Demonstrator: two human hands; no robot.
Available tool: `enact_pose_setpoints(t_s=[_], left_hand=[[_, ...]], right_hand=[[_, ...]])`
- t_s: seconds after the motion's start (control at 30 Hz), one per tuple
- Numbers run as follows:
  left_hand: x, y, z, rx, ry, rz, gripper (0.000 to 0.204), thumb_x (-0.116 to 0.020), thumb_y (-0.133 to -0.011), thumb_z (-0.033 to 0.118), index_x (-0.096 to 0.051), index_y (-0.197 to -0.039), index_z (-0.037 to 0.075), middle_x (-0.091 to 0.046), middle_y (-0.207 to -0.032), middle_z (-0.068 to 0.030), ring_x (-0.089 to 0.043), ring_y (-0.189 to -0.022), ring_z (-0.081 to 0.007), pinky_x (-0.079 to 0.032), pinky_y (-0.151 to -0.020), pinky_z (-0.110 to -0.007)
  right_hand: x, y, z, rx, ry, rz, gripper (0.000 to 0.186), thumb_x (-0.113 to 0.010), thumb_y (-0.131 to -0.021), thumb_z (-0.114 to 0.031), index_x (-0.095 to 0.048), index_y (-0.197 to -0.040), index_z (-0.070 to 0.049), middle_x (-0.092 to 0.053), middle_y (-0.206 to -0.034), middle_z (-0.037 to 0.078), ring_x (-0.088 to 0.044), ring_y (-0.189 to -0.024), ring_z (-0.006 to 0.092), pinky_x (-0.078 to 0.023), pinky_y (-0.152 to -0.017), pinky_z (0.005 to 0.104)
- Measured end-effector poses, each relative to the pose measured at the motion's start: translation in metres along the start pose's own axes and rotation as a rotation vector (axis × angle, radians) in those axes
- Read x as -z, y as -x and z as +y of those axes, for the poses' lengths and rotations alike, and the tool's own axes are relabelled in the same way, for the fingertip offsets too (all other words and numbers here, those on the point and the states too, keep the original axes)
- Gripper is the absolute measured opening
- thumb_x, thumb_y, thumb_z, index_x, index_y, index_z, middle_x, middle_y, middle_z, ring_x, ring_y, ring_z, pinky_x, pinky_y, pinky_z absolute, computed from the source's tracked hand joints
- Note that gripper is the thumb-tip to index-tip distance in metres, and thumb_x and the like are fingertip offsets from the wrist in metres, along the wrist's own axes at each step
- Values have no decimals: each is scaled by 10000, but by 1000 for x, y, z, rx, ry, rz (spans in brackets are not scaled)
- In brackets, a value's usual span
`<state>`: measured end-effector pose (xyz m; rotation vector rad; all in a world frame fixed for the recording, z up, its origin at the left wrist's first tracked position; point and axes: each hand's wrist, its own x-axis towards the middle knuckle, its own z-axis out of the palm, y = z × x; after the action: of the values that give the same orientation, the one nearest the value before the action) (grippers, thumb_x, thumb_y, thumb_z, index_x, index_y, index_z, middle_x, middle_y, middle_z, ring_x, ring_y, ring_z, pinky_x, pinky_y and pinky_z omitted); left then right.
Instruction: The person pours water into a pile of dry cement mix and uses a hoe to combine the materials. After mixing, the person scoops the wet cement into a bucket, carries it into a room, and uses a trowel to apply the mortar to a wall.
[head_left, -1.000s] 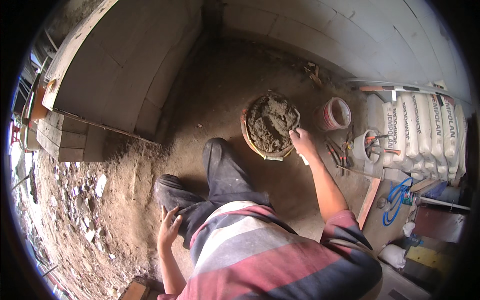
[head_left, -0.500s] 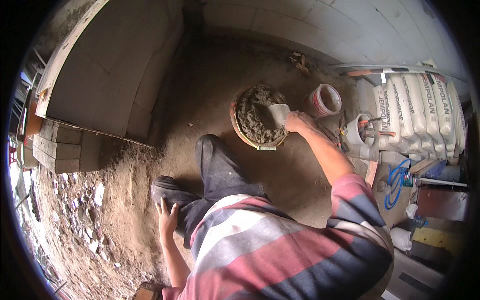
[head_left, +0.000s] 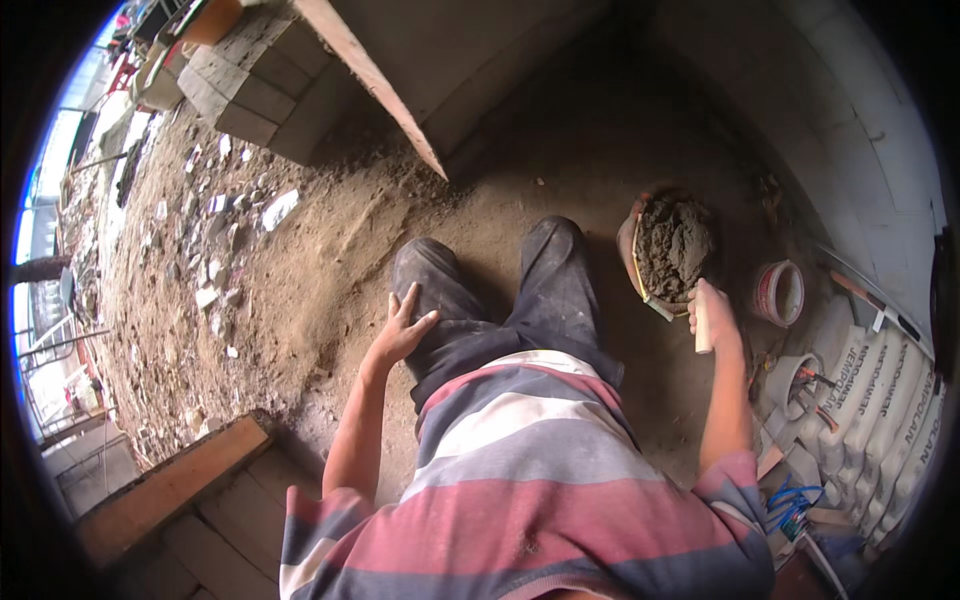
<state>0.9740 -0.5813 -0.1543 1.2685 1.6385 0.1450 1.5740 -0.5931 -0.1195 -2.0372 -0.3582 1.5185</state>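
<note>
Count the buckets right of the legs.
3: mortar bucket near the right hand; red-and-white bucket right of it; whitish tool bucket beside the bags. Others may be hidden.

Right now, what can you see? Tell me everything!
Tub: one, orange, right
Mortar: one heap, grey, in the tub
Handle: one, cream, beside the tub
Bucket: one, red and white, right of the tub
Tool bucket: one, pale, lower right
Bags: several, white, far right
Coil: one, blue, lower right
Wall: one, grey, upper right
Blocks: several, grey, upper left
Rubble: many, whitish, left
Plank: one, brown, lower left
Shirt: one, striped red-grey, bottom
Trousers: one pair, dark, centre
Left hand: one, bare, on trousers
Right hand: one, bare, gripping handle
</note>
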Motion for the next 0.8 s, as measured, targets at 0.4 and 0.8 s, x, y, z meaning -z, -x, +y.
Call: enact_pose_setpoints(t_s=[0.4, 0.8], left_hand=[[-30, -25, 12, 60, -136, 77, 861, -621, -934, 479, -163, -1590, 160, -66, -1589, -365, -33, -1502, -480, -183, -1204, -488], [-20, -25, 3, 23, -128, 139, 867, -611, -943, 451, -156, -1583, 83, -97, -1598, -338, -96, -1505, -443, -188, -1206, -447]], right_hand=[[-27, 32, -62, 90, 708, 271, 329, -557, -890, -248, -709, -1077, -24, -692, -1072, 255, -677, -1031, 391, -526, -892, 508], [1, -34, -28, 2, 693, 129, 381, -547, -955, -331, -632, -966, 40, -673, -765, 175, -663, -647, 293, -535, -558, 444]])
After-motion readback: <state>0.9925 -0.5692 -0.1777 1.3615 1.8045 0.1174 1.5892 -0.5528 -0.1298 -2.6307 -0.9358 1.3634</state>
